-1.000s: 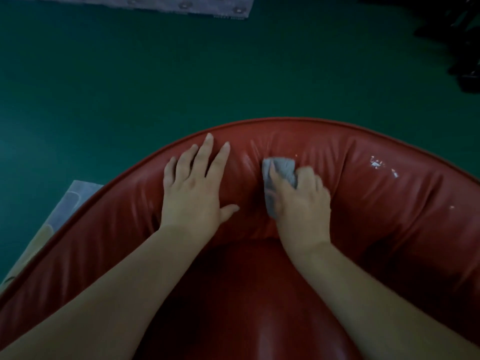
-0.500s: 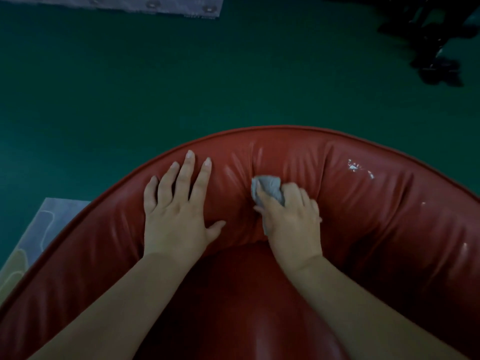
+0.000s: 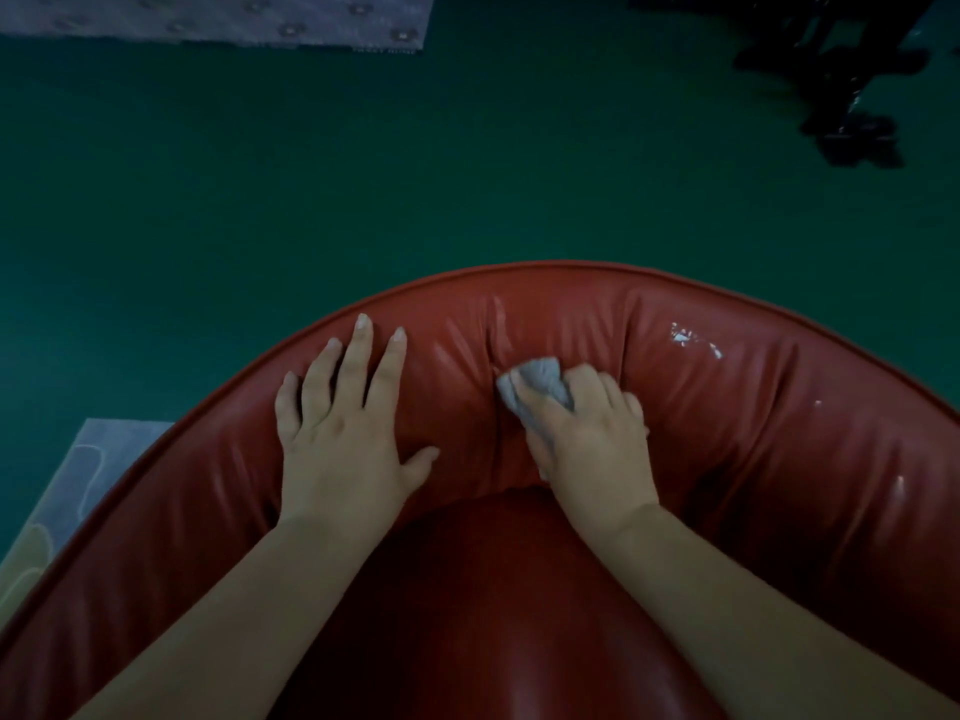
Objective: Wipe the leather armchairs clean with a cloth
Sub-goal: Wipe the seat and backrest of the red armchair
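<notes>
We see the cloth (image 3: 537,389), a small grey wad, pressed against the inner face of the red leather armchair (image 3: 727,433)'s curved backrest, right at a deep vertical crease near the middle of the curve. The right hand (image 3: 587,433) grips it, fingers curled over the wad so that only its upper part shows above the knuckles. Just beside it to the left, the left hand (image 3: 343,433) lies flat on the padding with its fingers straight and spread wide, thumb out to the side, holding nothing. Both bare forearms reach in from the lower edge across the glossy seat cushion (image 3: 493,641).

The leather is wrinkled and shiny, with piping along the top rim. To the right of the cloth, well apart from it, we note white flecks (image 3: 693,339) on the backrest and a few smaller pale spots farther right.

Beyond the chair lies a dark green floor (image 3: 311,174). A pale patterned rug (image 3: 72,485) shows at the left edge, another light rug (image 3: 218,18) at the top left, and dark furniture legs (image 3: 841,70) stand at the top right.

Compared with half a second ago, the cloth and both hands keep almost the same places on the backrest; the right hand sits marginally higher along the crease, and the left hand is unchanged in its flat pose.
</notes>
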`<state>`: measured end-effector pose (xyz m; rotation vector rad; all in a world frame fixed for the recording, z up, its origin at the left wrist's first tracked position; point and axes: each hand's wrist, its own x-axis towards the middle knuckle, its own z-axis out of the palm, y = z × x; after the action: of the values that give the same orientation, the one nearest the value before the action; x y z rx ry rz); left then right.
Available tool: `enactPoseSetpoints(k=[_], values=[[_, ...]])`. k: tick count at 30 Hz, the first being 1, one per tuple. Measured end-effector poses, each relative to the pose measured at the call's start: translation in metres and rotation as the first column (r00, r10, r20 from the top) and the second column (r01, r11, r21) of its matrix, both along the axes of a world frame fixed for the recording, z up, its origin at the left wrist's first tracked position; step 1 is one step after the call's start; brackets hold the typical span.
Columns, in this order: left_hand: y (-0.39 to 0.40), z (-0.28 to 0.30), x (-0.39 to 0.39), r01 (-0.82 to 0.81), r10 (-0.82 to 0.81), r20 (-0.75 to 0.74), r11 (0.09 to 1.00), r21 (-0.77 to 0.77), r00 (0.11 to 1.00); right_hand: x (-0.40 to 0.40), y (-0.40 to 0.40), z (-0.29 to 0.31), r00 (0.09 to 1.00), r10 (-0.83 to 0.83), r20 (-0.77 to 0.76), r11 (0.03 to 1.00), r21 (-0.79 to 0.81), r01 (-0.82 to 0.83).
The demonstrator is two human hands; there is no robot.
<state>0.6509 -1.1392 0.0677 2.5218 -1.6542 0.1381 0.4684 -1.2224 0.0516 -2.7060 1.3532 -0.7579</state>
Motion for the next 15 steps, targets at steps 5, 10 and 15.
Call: enactPoseSetpoints(k=[5, 10, 15], values=[[-0.018, 0.011, -0.025, 0.145, -0.144, 0.016, 0.986, -0.079, 0.989, -0.020, -0.031, 0.018, 0.983, -0.115, 0.140, 0.988, -0.091, 0.129], [-0.050, 0.024, -0.049, 0.145, -0.151, -0.064, 0.984, -0.100, 0.986, -0.042, -0.025, 0.005, 0.989, -0.145, 0.018, 0.989, -0.019, 0.145], [-0.055, 0.016, -0.064, 0.218, -0.220, -0.075, 0.975, -0.035, 0.973, -0.070, -0.028, 0.014, 0.988, -0.134, 0.078, 0.985, -0.096, 0.141]])
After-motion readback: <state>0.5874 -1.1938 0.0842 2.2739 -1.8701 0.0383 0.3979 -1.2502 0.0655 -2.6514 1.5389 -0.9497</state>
